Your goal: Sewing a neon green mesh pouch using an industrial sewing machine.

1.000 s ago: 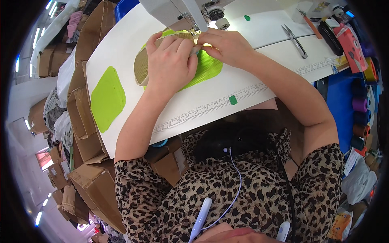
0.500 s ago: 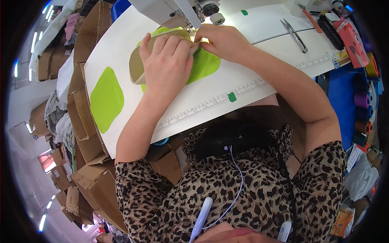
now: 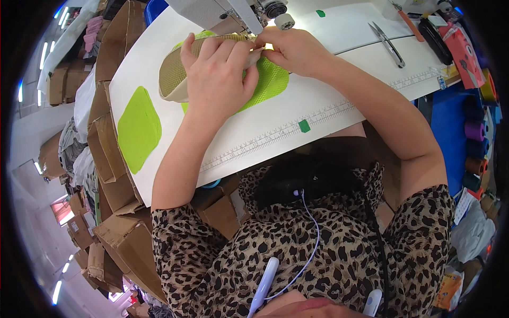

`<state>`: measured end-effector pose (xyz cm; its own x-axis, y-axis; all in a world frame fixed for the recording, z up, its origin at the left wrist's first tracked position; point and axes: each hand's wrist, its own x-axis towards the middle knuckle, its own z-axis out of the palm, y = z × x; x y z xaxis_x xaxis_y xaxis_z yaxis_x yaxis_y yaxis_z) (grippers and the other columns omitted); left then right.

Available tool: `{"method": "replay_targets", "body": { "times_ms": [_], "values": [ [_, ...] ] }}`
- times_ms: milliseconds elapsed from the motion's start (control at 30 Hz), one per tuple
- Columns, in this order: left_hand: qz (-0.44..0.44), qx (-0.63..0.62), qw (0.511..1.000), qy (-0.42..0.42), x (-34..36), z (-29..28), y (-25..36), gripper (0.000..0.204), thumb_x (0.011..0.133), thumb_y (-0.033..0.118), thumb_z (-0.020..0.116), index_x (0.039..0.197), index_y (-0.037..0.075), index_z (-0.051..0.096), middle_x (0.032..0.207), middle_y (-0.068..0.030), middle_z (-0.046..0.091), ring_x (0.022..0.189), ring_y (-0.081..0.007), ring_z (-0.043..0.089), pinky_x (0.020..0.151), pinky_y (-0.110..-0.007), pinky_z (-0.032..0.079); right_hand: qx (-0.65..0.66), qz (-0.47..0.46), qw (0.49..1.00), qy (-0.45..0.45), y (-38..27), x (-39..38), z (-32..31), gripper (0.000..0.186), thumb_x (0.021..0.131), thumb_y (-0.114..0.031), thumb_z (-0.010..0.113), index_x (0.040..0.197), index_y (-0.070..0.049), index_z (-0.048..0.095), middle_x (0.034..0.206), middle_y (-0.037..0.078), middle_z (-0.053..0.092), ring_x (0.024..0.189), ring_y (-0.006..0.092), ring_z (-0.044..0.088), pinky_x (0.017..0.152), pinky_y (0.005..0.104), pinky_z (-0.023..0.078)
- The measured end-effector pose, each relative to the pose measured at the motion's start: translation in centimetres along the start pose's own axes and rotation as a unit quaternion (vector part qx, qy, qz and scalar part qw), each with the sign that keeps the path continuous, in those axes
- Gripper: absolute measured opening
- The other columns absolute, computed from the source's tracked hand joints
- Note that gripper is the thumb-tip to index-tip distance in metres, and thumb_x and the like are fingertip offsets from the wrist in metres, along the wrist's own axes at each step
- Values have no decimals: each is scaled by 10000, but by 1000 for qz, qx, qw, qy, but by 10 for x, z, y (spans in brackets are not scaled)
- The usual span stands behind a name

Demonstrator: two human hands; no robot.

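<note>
At the sewing machine [image 3: 233, 13], my left hand [image 3: 217, 82] lies over a beige mesh piece with a pale border [image 3: 173, 74], fingers bent onto it and one fingertip raised. Beneath that piece is a lime-green mesh piece [image 3: 268, 87]. My right hand [image 3: 297, 55] pinches the pale edge strip beside the presser foot [image 3: 246, 34], close to my left fingertips; the needle point is hard to make out. To the left, a stack of lime-green cut pieces [image 3: 139, 127] lies on the white worktop [image 3: 180, 138].
Scissors [image 3: 387, 45], an orange-handled tool [image 3: 408, 24], a black case [image 3: 435, 40] and a pink pouch [image 3: 458, 55] sit at the right. A printed ruler runs along the near edge. Cardboard boxes [image 3: 111, 148] line the left; thread spools [image 3: 473, 130] stand at the far right.
The beige piece has shifted up and leftward, its outer end swung higher. Both my hands have moved a little upward with it, staying beside the presser foot.
</note>
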<state>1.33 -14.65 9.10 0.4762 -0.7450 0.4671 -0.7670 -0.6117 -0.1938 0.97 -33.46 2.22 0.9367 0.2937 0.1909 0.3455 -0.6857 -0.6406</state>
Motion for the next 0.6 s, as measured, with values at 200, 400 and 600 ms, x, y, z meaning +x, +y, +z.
{"method": "replay_targets", "body": {
  "times_ms": [200, 400, 600],
  "values": [
    [-12, 7, 997, 77, -4, 19, -10, 132, 772, 141, 693, 902, 143, 671, 866, 24, 646, 896, -184, 620, 998, -542, 403, 0, -79, 991, 109, 11, 1, 15, 185, 946, -219, 662, 1101, -119, 647, 952, 58, 715, 738, 260, 682, 702, 379, 535],
    [1, -47, 996, 76, -9, 18, -7, 168, 760, 98, 689, 920, 144, 669, 790, 24, 627, 827, -167, 626, 979, -458, 412, -13, -79, 996, 46, 3, 0, 5, 192, 947, -252, 648, 1106, -146, 669, 1026, 16, 715, 935, 237, 690, 808, 385, 563],
    [14, -90, 996, 16, 2, 0, 0, 228, 756, 88, 684, 975, 149, 659, 791, 36, 643, 856, -154, 641, 1020, -508, 406, -60, -168, 983, 50, 10, -5, -2, 178, 926, -276, 665, 1046, -145, 678, 982, -9, 684, 916, 221, 679, 783, 368, 564]
  ]
}}
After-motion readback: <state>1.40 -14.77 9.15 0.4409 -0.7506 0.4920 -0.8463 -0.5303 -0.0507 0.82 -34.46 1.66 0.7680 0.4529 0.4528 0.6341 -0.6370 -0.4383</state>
